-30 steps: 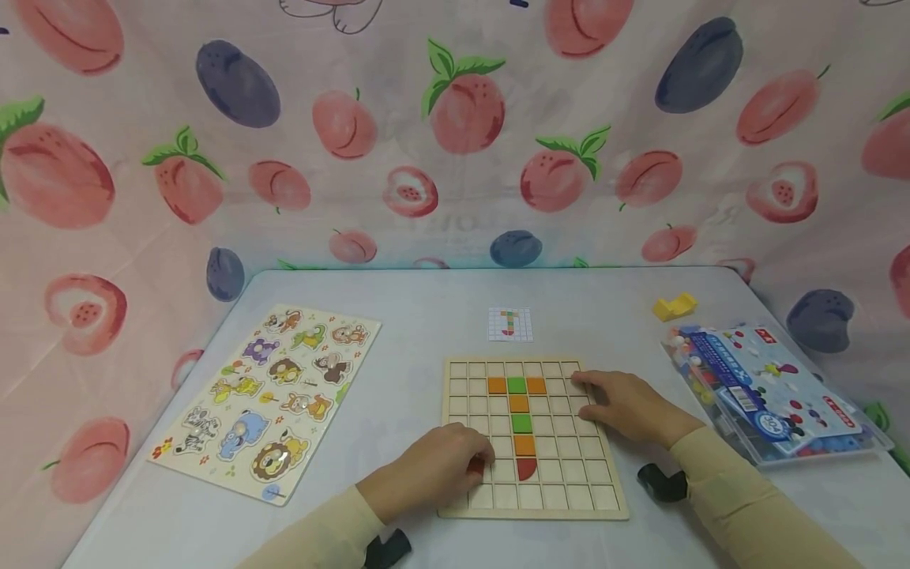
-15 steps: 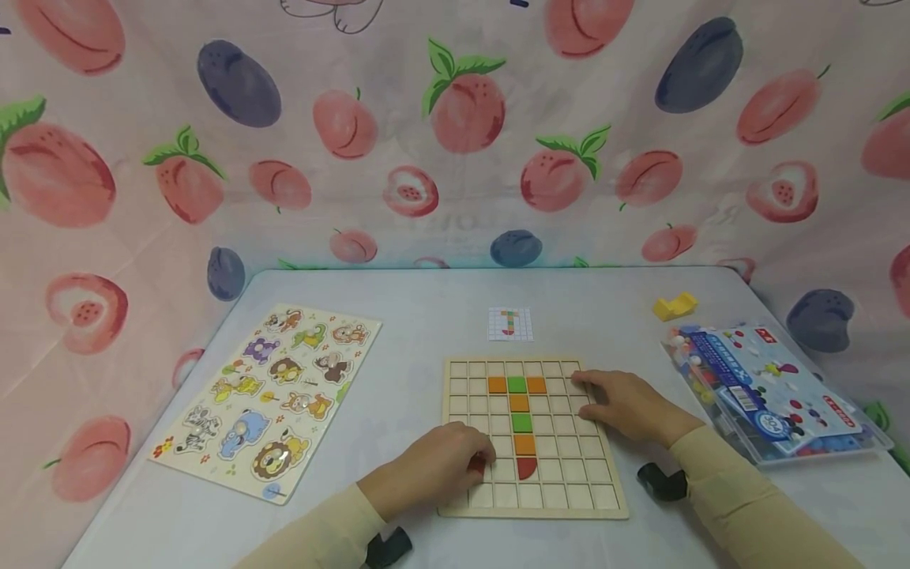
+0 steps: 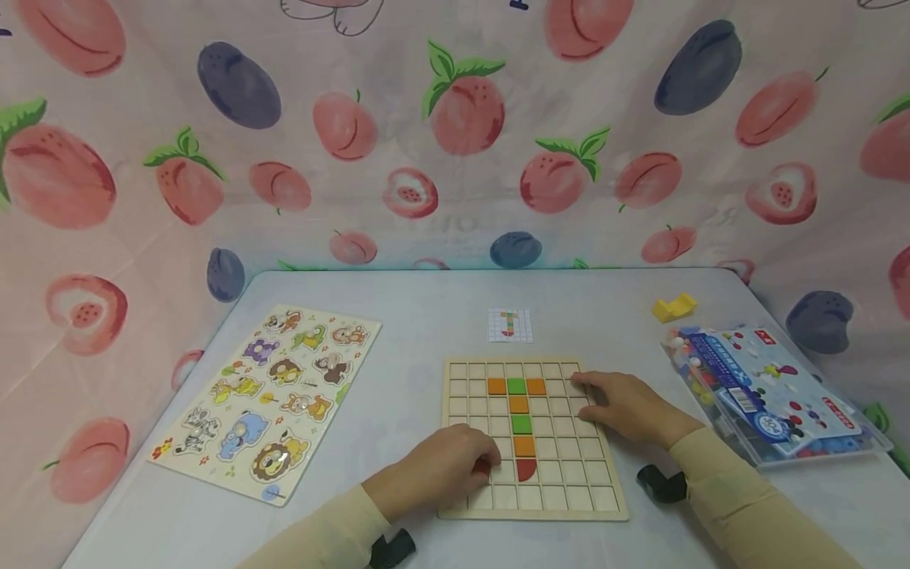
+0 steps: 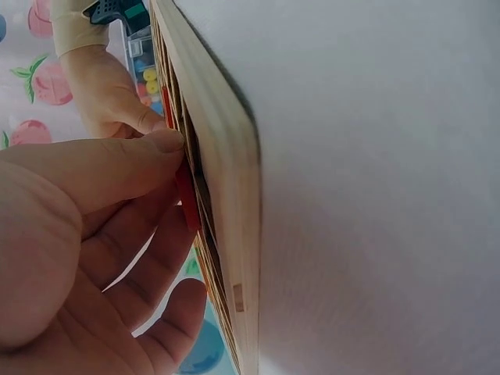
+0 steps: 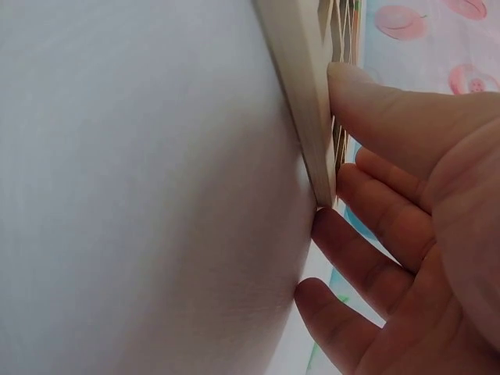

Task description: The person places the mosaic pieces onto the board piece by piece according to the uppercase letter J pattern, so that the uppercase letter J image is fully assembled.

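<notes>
In the head view a wooden grid board (image 3: 569,498) lies on the table. Orange and green square tiles form a T in it, with a red quarter-round tile (image 3: 526,470) at the foot of the stem. My left hand (image 3: 449,466) is low over the board's left part. Its thumb and fingers pinch a red tile (image 4: 186,195) close against the grid in the left wrist view; the hand mostly hides this tile from the head camera. At the board's right edge rests my right hand (image 3: 629,403), thumb on the rim and fingers loosely extended.
Behind the board lies a small pattern card (image 3: 524,325) showing a similar coloured shape. An animal puzzle board (image 3: 284,395) is on the left. To the right are a clear plastic box (image 3: 775,395) of colourful pieces and a yellow piece (image 3: 675,307).
My left hand has shifted slightly to the right over the board, towards the red quarter-round tile. The right hand stays at the board's edge.
</notes>
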A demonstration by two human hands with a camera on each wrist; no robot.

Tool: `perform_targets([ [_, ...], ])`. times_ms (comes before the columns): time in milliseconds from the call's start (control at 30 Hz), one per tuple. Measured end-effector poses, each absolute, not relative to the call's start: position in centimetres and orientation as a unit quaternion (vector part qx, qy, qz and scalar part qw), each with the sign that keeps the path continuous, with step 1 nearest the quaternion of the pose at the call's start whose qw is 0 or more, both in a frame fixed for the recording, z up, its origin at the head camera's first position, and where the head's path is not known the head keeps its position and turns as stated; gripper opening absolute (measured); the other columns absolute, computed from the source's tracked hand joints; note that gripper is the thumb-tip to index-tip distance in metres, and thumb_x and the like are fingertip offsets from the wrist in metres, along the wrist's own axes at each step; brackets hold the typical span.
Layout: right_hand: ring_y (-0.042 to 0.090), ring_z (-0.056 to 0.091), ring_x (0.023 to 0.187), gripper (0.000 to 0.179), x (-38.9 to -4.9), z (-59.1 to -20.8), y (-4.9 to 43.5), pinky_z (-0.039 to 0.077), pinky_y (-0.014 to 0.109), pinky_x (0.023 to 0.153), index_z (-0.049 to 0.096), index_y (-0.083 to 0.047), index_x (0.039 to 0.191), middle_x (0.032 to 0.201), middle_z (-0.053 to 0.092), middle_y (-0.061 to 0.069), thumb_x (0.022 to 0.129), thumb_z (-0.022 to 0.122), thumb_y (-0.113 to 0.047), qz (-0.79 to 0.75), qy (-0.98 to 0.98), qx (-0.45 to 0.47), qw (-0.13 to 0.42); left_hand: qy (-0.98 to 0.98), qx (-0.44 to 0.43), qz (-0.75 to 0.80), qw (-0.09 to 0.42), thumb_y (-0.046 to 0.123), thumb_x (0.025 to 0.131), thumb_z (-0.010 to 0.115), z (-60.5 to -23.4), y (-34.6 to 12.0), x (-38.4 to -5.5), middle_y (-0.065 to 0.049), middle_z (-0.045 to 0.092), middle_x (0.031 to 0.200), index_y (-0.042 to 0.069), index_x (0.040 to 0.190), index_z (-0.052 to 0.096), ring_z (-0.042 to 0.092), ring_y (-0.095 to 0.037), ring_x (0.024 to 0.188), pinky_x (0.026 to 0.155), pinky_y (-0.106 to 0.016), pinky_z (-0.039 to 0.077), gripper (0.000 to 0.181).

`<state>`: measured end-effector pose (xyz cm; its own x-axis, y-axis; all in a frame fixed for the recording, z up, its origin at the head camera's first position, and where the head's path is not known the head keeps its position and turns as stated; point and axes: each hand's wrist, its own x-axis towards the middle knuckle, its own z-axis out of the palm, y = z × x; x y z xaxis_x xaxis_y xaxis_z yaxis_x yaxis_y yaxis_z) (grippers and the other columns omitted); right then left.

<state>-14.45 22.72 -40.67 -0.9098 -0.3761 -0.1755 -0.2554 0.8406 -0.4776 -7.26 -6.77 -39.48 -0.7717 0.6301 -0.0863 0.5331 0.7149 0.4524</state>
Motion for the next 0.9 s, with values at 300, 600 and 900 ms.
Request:
perform_targets([
  [300,0.046,0.042,0.134,0.060,-14.46,-40.80,22.77,0.034,0.060,0.108,0.053,-0.003,0.143,0.144,0.051,0.023,0.092,0.073,-0.027,-0.227,0.951,-0.166,0.131,0.915,0.328,0.206,0.112,0.010,0.087,0.078,-39.56,-6.40,-7.33,0.014,0.068,0.092,0.017,0.100,0.076,0.057,-0.003,0.089,0.086,-0.022,0.049,0.015],
  [600,0.046,0.042,0.134,0.059,-14.50,-40.80,22.83,0.034,0.060,0.107,0.053,-0.002,0.143,0.143,0.051,0.023,0.092,0.073,-0.026,-0.226,0.951,-0.170,0.125,0.913,0.333,0.210,0.107,0.010,0.088,0.077,-39.71,-6.05,-7.43,0.014,0.068,0.090,0.017,0.100,0.076,0.056,-0.002,0.085,0.083,-0.019,0.049,0.013],
  [900,0.046,0.042,0.134,0.059,-14.45,-40.73,22.66,0.034,0.060,0.107,0.053,-0.002,0.142,0.143,0.051,0.023,0.092,0.073,-0.025,-0.228,0.951,-0.164,0.129,0.912,0.341,0.203,0.104,0.011,0.088,0.077,-39.91,-5.80,-7.67,0.014,0.068,0.091,0.017,0.100,0.076,0.057,-0.002,0.087,0.086,-0.020,0.049,0.014],
])
